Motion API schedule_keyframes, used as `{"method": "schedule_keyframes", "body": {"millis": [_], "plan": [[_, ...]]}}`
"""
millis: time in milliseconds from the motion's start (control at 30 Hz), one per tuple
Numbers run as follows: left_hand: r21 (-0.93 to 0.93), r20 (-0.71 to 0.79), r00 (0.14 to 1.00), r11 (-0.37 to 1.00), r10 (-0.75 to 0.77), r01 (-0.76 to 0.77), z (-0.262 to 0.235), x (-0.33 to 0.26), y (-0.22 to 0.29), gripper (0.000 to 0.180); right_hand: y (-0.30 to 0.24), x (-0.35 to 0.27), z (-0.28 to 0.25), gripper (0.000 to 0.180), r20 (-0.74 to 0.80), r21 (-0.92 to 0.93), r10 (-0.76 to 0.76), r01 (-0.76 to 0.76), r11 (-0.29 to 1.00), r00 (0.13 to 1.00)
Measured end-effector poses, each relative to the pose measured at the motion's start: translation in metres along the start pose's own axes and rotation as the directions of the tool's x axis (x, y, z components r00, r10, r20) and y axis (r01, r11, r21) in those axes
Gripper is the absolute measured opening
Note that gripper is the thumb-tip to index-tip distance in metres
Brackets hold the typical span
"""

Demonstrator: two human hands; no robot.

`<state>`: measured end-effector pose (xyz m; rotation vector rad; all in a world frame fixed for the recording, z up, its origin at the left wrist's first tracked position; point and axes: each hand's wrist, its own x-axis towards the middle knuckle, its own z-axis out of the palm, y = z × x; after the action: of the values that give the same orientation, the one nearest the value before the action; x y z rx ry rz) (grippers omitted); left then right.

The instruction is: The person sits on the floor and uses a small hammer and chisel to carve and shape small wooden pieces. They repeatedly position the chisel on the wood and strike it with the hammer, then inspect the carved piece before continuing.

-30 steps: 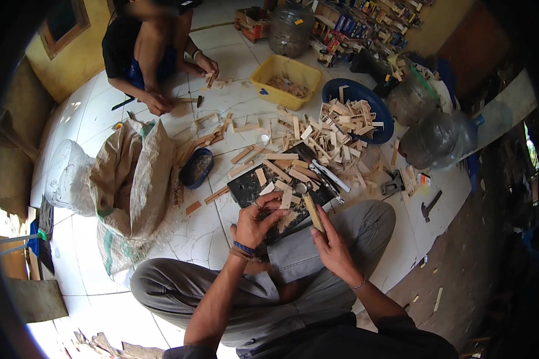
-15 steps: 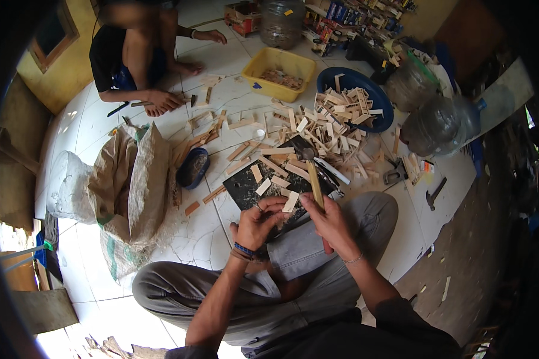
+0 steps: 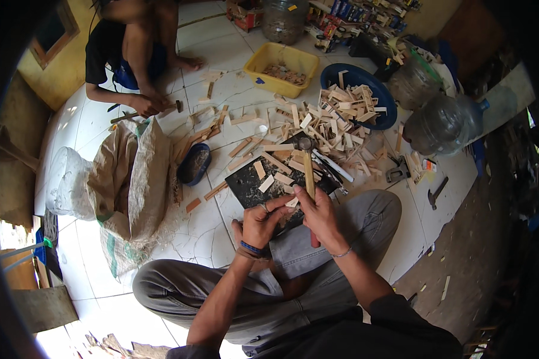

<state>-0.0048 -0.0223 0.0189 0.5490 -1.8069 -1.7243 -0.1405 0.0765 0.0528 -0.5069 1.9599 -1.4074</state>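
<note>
My left hand (image 3: 262,222) is closed, pinching a small pale wood block (image 3: 292,203) between thumb and fingers. Against the block's other side rest the fingertips of my right hand (image 3: 321,214). That same right hand grips a hammer (image 3: 309,170) by its wooden handle, head pointing away from me and red butt end toward my lap. Just beyond both hands lies a black board (image 3: 251,186) on the floor, strewn with wood strips (image 3: 266,183) and shavings. My fingers cover most of the block.
A heap of wood pieces (image 3: 335,128) spills from a blue basin (image 3: 391,103). Behind it stand a yellow tub (image 3: 305,88) and large plastic bottles (image 3: 440,128). At left are a sack (image 3: 153,185) and a small blue dish (image 3: 206,157). A co-worker's hand (image 3: 145,106) holds another hammer (image 3: 178,106).
The block has tipped down between my fingers and shows less. My right hand and hammer have shifted slightly left, the handle more upright. The co-worker has drawn back an outstretched arm and lifted a hammer.
</note>
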Motion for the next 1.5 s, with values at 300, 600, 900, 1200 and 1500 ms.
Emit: {"method": "schedule_keyframes", "body": {"millis": [300, 600, 900, 1200, 1500], "plan": [[0.077, -0.046, 0.999, 0.997, 0.009, -0.005, 0.004, -0.001, 0.007, 0.028, -0.001, -0.003, 0.004, 0.042, -0.060, -0.061, -0.041, 0.037, 0.997, 0.997], [0.002, -0.035, 0.999, 1.000, 0.024, -0.024, 0.005, 0.000, -0.008, 0.033, -0.004, -0.003, 0.005, 0.043, -0.073, -0.091, -0.010, 0.003, 0.996, 0.997], [-0.030, -0.037, 0.999, 0.999, -0.022, 0.021, 0.008, -0.002, 0.001, 0.036, -0.006, -0.020, -0.021, 0.033, -0.069, -0.286, -0.276, 0.246, 0.926, 0.959], [0.041, -0.083, 0.993, 0.996, 0.083, -0.079, 0.007, 0.000, 0.001, 0.035, -0.033, -0.074, -0.094, 0.051, 0.434, -0.668, -0.403, 0.588, 0.456, 0.806], [-0.022, -0.090, 0.991, 0.995, 0.096, -0.098, 0.006, 0.001, -0.002, 0.033, -0.026, -0.077, -0.084, 0.063, 0.345, -0.607, -0.664, 0.697, 0.381, 0.663]]}}
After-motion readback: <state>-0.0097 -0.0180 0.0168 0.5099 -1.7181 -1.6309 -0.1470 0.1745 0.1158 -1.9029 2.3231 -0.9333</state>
